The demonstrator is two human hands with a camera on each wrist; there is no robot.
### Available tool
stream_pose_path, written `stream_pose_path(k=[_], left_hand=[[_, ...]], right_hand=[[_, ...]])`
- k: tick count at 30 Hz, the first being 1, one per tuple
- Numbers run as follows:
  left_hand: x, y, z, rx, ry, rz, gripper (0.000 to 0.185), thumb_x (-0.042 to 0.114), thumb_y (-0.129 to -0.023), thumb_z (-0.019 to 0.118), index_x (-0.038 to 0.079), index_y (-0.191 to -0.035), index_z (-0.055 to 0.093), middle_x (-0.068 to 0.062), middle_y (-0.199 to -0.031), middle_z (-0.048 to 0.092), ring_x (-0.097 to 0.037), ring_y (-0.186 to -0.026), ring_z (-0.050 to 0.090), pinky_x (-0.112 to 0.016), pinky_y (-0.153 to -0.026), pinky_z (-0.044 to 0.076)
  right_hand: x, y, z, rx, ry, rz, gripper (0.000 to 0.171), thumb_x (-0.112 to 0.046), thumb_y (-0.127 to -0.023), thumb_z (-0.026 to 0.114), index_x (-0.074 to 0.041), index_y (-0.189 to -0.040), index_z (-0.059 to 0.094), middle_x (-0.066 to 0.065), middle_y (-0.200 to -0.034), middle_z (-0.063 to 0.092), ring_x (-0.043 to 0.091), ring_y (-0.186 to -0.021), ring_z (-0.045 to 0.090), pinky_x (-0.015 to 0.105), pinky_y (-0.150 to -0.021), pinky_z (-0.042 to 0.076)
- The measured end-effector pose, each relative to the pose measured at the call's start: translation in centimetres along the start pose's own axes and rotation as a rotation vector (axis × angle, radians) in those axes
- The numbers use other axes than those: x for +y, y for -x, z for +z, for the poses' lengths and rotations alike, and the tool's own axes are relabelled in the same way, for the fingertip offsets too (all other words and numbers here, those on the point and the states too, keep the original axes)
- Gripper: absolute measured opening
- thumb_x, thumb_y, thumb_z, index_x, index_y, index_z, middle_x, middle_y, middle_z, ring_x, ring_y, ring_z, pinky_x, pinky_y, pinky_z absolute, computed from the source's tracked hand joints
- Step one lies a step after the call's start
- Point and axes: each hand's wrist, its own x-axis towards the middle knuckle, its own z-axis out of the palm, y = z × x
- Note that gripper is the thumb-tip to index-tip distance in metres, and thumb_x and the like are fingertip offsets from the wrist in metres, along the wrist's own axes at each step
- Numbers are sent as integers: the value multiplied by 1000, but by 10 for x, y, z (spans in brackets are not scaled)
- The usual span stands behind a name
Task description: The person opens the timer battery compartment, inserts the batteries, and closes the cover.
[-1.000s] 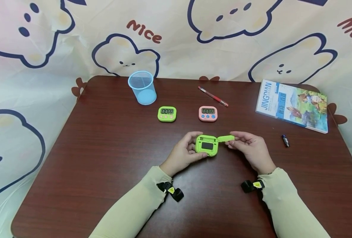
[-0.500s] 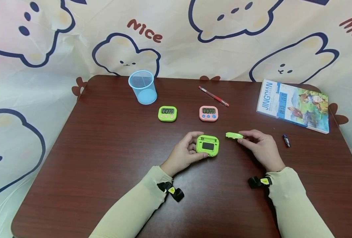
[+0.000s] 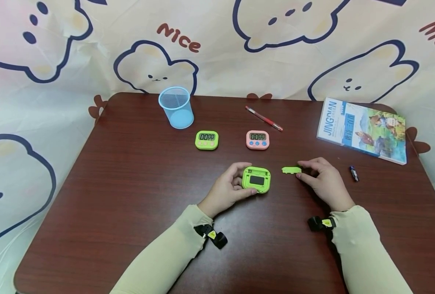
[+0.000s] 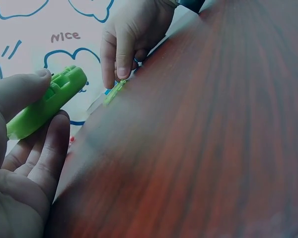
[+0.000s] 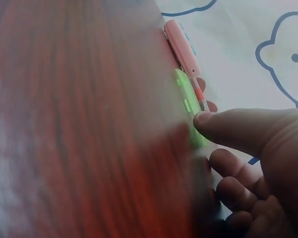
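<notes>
My left hand (image 3: 240, 182) grips a green timer (image 3: 256, 179) with its back facing up, just above the brown table (image 3: 136, 196); in the left wrist view the green timer (image 4: 44, 106) sits edge-on between thumb and fingers. The timer's green battery cover (image 3: 291, 170) lies flat on the table to its right. My right hand (image 3: 303, 170) pinches the cover's right end with its fingertips. The left wrist view shows those fingertips (image 4: 123, 69) pressing down on the battery cover (image 4: 114, 92). In the right wrist view, the thumb lies against the battery cover (image 5: 191, 116).
Behind the hands stand a second green timer (image 3: 206, 140) and a pink timer (image 3: 257, 140), both face up. A blue mesh cup (image 3: 176, 108) is at back left, with a red pen (image 3: 264, 119) at back centre. A book (image 3: 362, 130) and a small battery (image 3: 353, 173) lie to the right.
My right hand has drawn the battery cover off the timer, carried it to the right and lowered it onto the table. The left hand and timer have stayed put.
</notes>
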Motion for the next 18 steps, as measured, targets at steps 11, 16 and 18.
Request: stream_pose_path(k=[11,16,18], left_hand=[[-2,1,0,9,3,-12,71,-6,-83,79,0,-144,43,-25,-120,61,-13,-85,66,-22,-74,58],[-2,0,0,8,18,4,76,-6,-83,79,2,-147,39,-25,-121,60,-16,-89,67,-24,-75,58],[-2,0,0,7,16,11,77,-6,-83,78,3,-148,39,-24,-123,60,-16,-89,67,-25,-76,59]], right_hand=[[17,6,-10,356,-47,165,28,-24,-92,74,-5,-112,76,13,-105,65,13,-87,51,26,-72,39],[42,10,-40,410,-35,392,42,-36,-93,70,-5,-121,72,8,-110,58,14,-93,49,25,-75,38],[54,12,-49,370,-51,474,49,-43,-93,68,-6,-125,70,4,-110,57,10,-93,47,24,-75,39]])
